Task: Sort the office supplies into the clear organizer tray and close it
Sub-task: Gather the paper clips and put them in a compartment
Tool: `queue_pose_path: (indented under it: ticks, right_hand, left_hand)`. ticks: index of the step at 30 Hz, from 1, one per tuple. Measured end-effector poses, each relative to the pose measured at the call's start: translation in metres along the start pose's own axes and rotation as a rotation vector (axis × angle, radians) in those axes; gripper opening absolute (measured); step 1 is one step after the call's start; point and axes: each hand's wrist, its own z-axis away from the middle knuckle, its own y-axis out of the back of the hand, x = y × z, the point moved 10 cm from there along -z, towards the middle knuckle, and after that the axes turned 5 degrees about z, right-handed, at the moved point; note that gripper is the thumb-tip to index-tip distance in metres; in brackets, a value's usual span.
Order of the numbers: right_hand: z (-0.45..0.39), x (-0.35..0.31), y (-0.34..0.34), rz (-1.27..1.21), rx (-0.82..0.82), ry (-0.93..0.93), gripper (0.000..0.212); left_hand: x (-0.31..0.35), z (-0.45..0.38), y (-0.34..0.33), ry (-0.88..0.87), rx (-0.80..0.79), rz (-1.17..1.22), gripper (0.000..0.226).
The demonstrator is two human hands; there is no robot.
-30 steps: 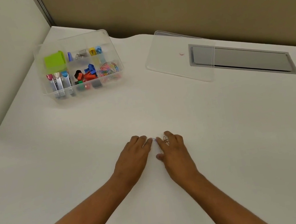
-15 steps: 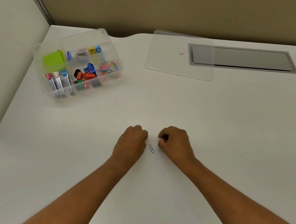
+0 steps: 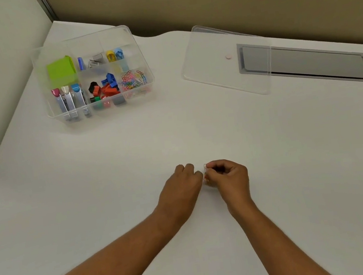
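Head cam, lower middle: right hand point(image 3: 228, 175) pinches a paper clip point(image 3: 205, 168) in its fingers, left hand point(image 3: 181, 181) curled, can't tell if holding. Clips are slippery, could drop before reaching the organizer tray point(image 3: 100, 108) upper left; lid point(image 3: 223, 62) off, upper right.

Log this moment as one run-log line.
right hand: pinching paper clip | left hand: curled beside it | organizer tray: open | lid: off, on desk

Clear glossy plastic tray point(image 3: 142, 57) (matt desk point(image 3: 244, 129))
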Motion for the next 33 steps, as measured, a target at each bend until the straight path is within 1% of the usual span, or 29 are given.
queue_pose_path:
  ticks: [2,4,6,7,9,11,13,15,17,19,21,23,25,26,28,29,31,33]
  right_hand:
    - [-0.003,-0.003,-0.006,-0.090,-0.016,-0.035,0.016]
    - [-0.010,-0.008,-0.016,-0.217,-0.055,-0.085,0.015]
    - [-0.019,-0.016,-0.033,-0.387,-0.112,-0.151,0.015]
    - [-0.024,-0.022,-0.042,-0.468,-0.136,-0.178,0.015]
    - [-0.039,-0.042,-0.060,-0.567,-0.172,-0.186,0.016]
    - [-0.056,-0.074,-0.080,-0.583,-0.208,-0.144,0.017]
    - [-0.075,-0.114,-0.102,-0.527,-0.236,-0.063,0.014]
    - [-0.093,-0.157,-0.122,-0.421,-0.227,0.045,0.011]
    - [-0.112,-0.197,-0.139,-0.264,-0.171,0.177,0.014]
    - [-0.127,-0.230,-0.158,-0.021,-0.094,0.345,0.014]
    - [-0.138,-0.253,-0.180,0.257,-0.042,0.502,0.012]
    - [-0.145,-0.261,-0.200,0.446,-0.040,0.577,0.013]
    - [-0.148,-0.257,-0.206,0.538,-0.051,0.579,0.019]
    - [-0.147,-0.253,-0.203,0.545,-0.054,0.577,0.021]
    - [-0.138,-0.242,-0.186,0.487,-0.059,0.571,0.023]
    - [-0.131,-0.234,-0.171,0.430,-0.064,0.547,0.022]
    - [-0.112,-0.209,-0.133,0.348,-0.067,0.472,0.020]
    - [-0.088,-0.176,-0.088,0.419,-0.029,0.407,0.016]
  left_hand:
    - [-0.024,-0.010,0.003,0.095,-0.004,0.078,0.014]
    - [-0.060,-0.018,0.019,0.289,0.018,0.365,0.022]
    - [-0.094,-0.022,0.044,0.473,0.097,0.674,0.022]
    - [-0.108,-0.025,0.057,0.527,0.143,0.787,0.021]
    - [-0.129,-0.036,0.085,0.561,0.223,0.955,0.020]
    - [-0.147,-0.055,0.118,0.533,0.295,1.023,0.022]
    - [-0.165,-0.080,0.151,0.491,0.369,0.981,0.020]
    - [-0.179,-0.106,0.182,0.444,0.437,0.826,0.020]
    - [-0.190,-0.129,0.204,0.406,0.480,0.627,0.020]
    - [-0.201,-0.147,0.213,0.375,0.489,0.457,0.021]
    - [-0.211,-0.159,0.214,0.369,0.456,0.320,0.024]
    - [-0.217,-0.163,0.214,0.366,0.414,0.193,0.028]
    - [-0.215,-0.156,0.215,0.336,0.407,0.092,0.030]
    - [-0.212,-0.148,0.217,0.310,0.431,0.073,0.029]
    - [-0.204,-0.127,0.211,0.248,0.468,0.117,0.028]
    - [-0.197,-0.114,0.200,0.210,0.453,0.169,0.026]
    - [-0.177,-0.088,0.163,0.132,0.338,0.285,0.021]
    - [-0.152,-0.057,0.120,0.077,0.181,0.350,0.019]
